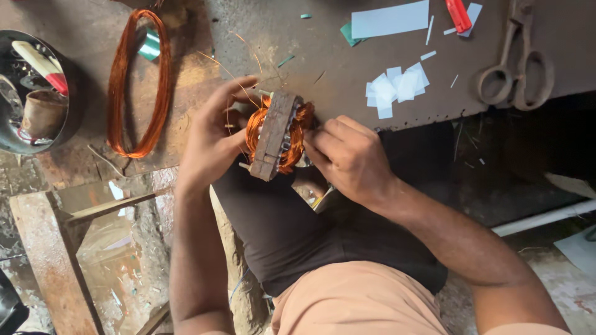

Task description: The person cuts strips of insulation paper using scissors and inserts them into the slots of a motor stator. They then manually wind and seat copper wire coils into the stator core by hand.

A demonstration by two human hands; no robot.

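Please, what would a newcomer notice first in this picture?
First, at centre, the stator wound with bright copper wire, held between the left hand and the right hand. Next, the copper wire loop lying on the bench at upper left. Then the rusty scissors at upper right, beside white paper slips.

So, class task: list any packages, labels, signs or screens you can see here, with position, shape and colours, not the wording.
None of these is in view.
Closest: plain white paper slips, small blank rectangles, loose on the bench beyond the right hand.
Larger white sheet, rectangular, blank, at the top edge.
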